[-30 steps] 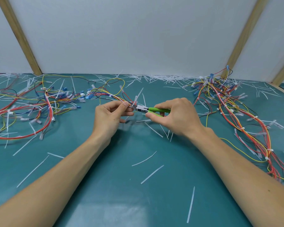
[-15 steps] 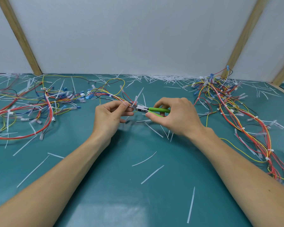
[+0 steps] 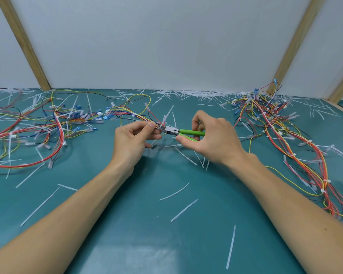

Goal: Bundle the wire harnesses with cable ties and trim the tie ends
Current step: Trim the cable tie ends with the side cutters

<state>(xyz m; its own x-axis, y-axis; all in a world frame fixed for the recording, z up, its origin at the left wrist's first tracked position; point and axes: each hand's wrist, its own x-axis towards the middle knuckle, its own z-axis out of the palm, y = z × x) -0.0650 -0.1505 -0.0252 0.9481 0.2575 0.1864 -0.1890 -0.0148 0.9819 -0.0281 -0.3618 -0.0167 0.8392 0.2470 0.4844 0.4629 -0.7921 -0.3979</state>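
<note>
My left hand (image 3: 135,141) pinches a wire harness (image 3: 136,115) of red, yellow and blue wires just left of a white cable tie (image 3: 167,116), whose loose tail sticks up and to the right. My right hand (image 3: 212,139) grips green-handled cutters (image 3: 183,132). Their metal jaws sit at the base of the tie, right against my left fingertips. Whether the jaws are shut on the tie is hidden.
A tangle of harnesses (image 3: 38,131) lies at the left, another pile of harnesses (image 3: 285,135) at the right. Cut tie ends (image 3: 183,210) are strewn over the green mat (image 3: 147,234). A white wall with wooden battens (image 3: 26,44) closes the back.
Almost nothing differs: the cutters' handles have shifted very slightly, and both hands stay at the same spot on the harness.
</note>
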